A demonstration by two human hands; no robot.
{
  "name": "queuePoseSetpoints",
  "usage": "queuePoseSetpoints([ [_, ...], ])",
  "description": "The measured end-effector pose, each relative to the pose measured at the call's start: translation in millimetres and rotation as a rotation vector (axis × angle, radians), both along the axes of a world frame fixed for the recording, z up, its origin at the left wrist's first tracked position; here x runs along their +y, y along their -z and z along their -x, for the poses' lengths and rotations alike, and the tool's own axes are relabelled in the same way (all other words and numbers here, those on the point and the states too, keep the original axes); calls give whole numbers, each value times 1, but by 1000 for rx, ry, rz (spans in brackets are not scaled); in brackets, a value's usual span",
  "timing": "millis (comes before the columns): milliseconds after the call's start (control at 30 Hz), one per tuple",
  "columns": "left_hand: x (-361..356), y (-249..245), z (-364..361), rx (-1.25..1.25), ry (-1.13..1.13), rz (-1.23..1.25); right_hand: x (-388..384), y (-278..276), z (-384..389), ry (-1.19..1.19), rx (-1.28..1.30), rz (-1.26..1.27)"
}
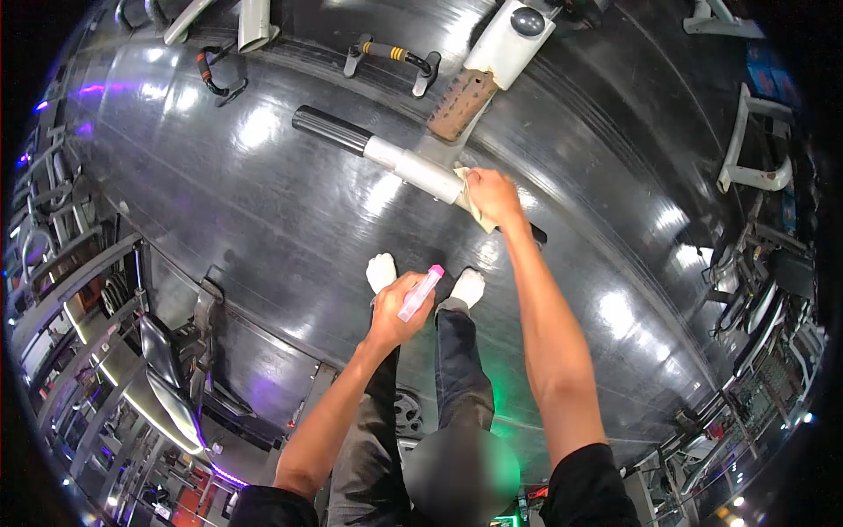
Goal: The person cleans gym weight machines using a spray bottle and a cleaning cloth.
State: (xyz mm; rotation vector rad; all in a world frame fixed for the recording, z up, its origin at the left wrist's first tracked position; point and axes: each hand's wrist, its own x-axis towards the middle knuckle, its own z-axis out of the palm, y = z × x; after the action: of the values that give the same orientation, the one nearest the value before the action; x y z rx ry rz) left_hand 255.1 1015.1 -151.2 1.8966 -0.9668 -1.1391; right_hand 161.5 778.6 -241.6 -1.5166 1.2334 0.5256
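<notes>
My left hand (398, 309) is closed around a small clear bottle (421, 293) with a pink cap, held above the floor near my feet. Pressed onto the metal bar (425, 175) of a piece of gym equipment is a pale yellow cloth (475, 209), with my right hand (493, 195) gripping it. The bar lies slanted across the floor and has a black ribbed grip (331, 129) at its left end. A worn brown part (462, 105) joins a white frame section (512, 42) beyond the bar.
Push-up handles (386, 52) stand on the dark shiny floor (290, 202) ahead, with another handle (213, 72) at upper left. Racks and machines (162, 351) line the left side. A white frame (757, 145) and more equipment stand at the right.
</notes>
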Motion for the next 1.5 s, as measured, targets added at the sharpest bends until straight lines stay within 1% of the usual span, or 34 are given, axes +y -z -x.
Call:
queuePoseSetpoints([
  [67, -1, 1, 1, 6, 0, -21, 35, -15, 9, 4, -197, 501],
  [133, -2, 3, 3, -7, -29, 68, 66, -27, 21, -108, -391, 860],
  [167, -1, 3, 4, -4, -32, 66, 76, -28, 28, -170, -393, 872],
  [267, -2, -2, 3, 28, -34, 1, 76, -28, 30, -201, -361, 875],
  [300, -2, -4, 2, 9, -12, 1, 69, -27, 25, -166, -377, 952],
  [333, -2, -5, 1, -7, 12, 2, 61, -28, 18, -161, -378, 945],
  [400, 1, 1, 2, -15, 8, 13, 40, -26, 8, 91, -126, 514],
  [467, 3, 4, 0, 41, -40, -42, 14, -3, 6, 106, -81, 500],
  [533, 3, 3, 0, 38, -38, -67, -11, 22, 10, 29, -65, 62],
  [567, 2, 2, -1, 15, -18, -60, -15, 32, 11, 73, -12, -67],
  [600, 2, 1, -2, -7, 3, -54, -8, 29, 9, 72, -14, -73],
  [667, 3, 4, -2, -3, 5, -56, 16, 8, 6, 135, -127, 385],
  [700, 2, 5, -1, 2, 8, -52, 30, -6, 5, 135, -179, 494],
  [733, 0, 5, 0, 6, 15, -51, 47, -13, 12, 141, -173, 496],
  [800, -3, 2, 1, 32, 6, -70, 74, -18, 22, 24, -457, 1027],
  [833, -5, -1, 1, 30, 7, -77, 75, -16, 25, 28, -458, 1020],
  [900, -8, -4, 1, 8, 5, -41, 75, -16, 34, -125, -475, 1015],
  [933, -8, -3, 0, 4, 1, -45, 74, -16, 31, -125, -480, 1011],
  [1000, -10, 1, -3, -25, -17, -11, 61, -18, 23, -37, -337, 876],
  [1033, -12, 2, -4, -21, -16, -10, 49, -27, 16, 54, -226, 642],
  [1067, -12, 3, -6, -16, -34, -38, 40, -21, 15, 51, -220, 643],
  [1133, -17, 5, -7, -9, -51, -59, 16, -6, 10, 109, -19, 306],
  [1167, -17, 5, -8, -5, -58, -70, 9, 0, 9, 119, 7, 199],
  [1200, -19, 5, -8, 0, -65, -84, 10, 0, 7, 117, 8, 200],
  [1267, -21, 4, -6, -10, -68, -87, 20, 0, 5, 168, -28, 354],
  [1300, -24, 3, -5, -7, -76, -87, 32, -9, 2, 174, -49, 431],
  [1333, -27, 2, -5, -8, -84, -86, 45, -11, 12, 176, -45, 433],
  [1400, -28, 0, -3, -16, -79, -83, 73, -12, 25, 15, -364, 1041],
  [1433, -29, -2, -2, -23, -52, -86, 75, -14, 31, 19, -370, 1042],
  [1500, -26, 0, 0, -48, -25, -50, 74, -18, 56, -117, -470, 939],
])
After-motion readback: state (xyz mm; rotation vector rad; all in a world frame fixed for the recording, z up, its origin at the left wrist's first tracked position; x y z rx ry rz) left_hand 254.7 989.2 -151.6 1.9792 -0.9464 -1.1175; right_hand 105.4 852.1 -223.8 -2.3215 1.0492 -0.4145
